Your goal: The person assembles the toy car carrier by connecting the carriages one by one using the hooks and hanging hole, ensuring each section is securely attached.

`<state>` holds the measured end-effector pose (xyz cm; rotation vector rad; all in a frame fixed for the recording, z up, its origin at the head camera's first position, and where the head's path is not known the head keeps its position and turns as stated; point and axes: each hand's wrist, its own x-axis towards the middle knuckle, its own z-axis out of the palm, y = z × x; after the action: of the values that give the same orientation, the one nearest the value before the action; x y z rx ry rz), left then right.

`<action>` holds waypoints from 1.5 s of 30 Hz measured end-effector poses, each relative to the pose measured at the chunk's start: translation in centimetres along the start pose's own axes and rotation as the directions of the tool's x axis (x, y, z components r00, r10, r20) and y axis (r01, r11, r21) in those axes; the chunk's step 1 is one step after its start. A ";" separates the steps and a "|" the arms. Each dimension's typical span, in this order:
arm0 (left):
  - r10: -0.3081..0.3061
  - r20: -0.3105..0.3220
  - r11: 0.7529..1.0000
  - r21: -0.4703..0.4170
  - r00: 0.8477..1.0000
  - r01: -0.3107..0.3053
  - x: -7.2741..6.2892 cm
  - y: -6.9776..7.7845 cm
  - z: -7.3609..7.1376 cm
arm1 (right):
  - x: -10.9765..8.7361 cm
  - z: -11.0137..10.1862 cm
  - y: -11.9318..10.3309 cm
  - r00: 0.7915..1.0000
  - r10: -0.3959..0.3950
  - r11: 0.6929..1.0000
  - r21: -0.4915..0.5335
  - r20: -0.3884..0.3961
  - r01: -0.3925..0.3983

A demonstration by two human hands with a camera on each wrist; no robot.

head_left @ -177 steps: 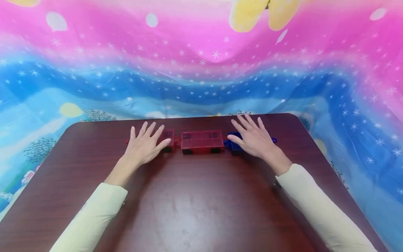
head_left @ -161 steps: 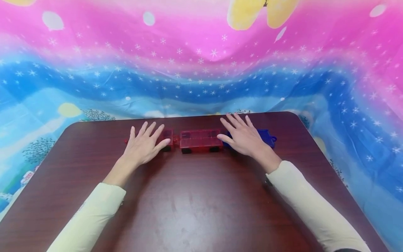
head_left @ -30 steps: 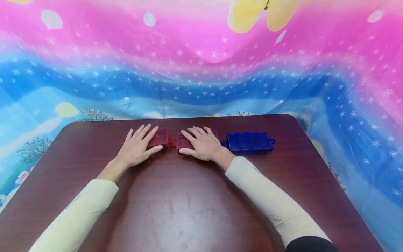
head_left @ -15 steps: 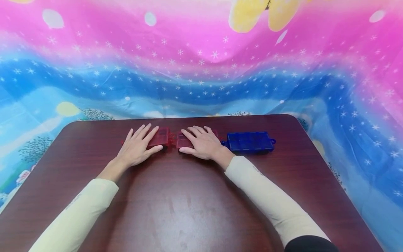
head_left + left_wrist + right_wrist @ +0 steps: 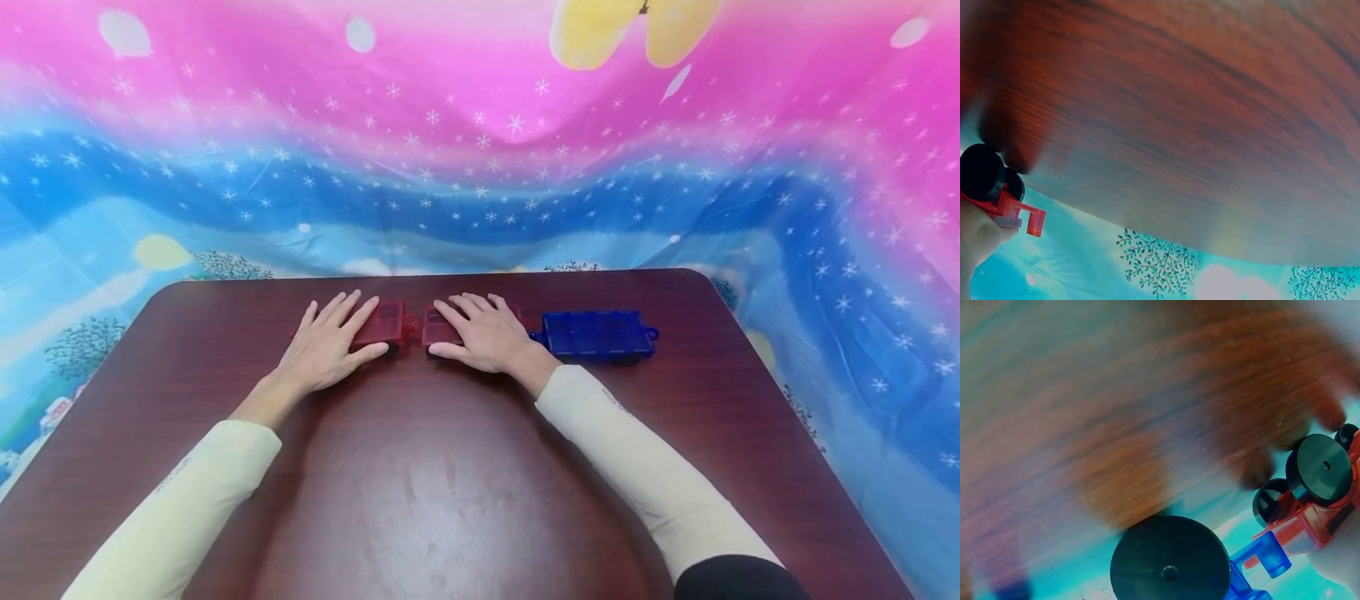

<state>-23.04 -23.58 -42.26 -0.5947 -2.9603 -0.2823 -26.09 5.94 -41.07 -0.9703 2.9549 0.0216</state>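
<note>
A row of toy wagons stands along the table's far side. My left hand (image 5: 321, 348) lies with fingers spread over the left red wagon (image 5: 388, 320), hiding much of it. Over the middle red wagon (image 5: 439, 326) rests my right hand (image 5: 486, 337), palm down, fingers extended. The blue wagon (image 5: 597, 332), uncovered, is at the right end, its ring pointing outward. In the right wrist view, a blue coupling (image 5: 1267, 554) meets the red wagon's end, beside black wheels (image 5: 1321, 470). A red hook (image 5: 1034, 219) and black wheel (image 5: 980, 172) show in the left wrist view.
The dark brown wooden table (image 5: 450, 483) has rounded far corners. A pink and blue printed cloth (image 5: 480, 167) hangs close behind the table and along both sides. The wagons stand near the far edge.
Compared with the oldest frames, my right hand has moved left from the blue wagon onto the middle red one, uncovering the blue wagon. During the last second both hands stay put.
</note>
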 end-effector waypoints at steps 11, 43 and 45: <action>0.008 0.009 1.000 0.000 1.000 -0.008 -0.1 0.1 -0.3 | 0.1 0.1 0.3 1.000 0.005 1.000 0.004 -0.009 -0.005; 0.001 0.044 1.000 0.014 0.999 -0.001 -0.4 -0.1 -0.3 | 0.0 0.1 0.4 1.000 0.005 0.999 0.036 0.004 -0.005; 0.001 0.047 1.000 0.018 0.999 -0.002 -0.4 -0.1 -0.4 | 0.0 0.1 0.4 1.000 0.005 0.999 0.035 0.003 -0.005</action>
<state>-22.68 -23.90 -41.97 -0.6099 -3.0035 -0.2446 -26.28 6.26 -41.21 -0.9577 2.9445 -0.0282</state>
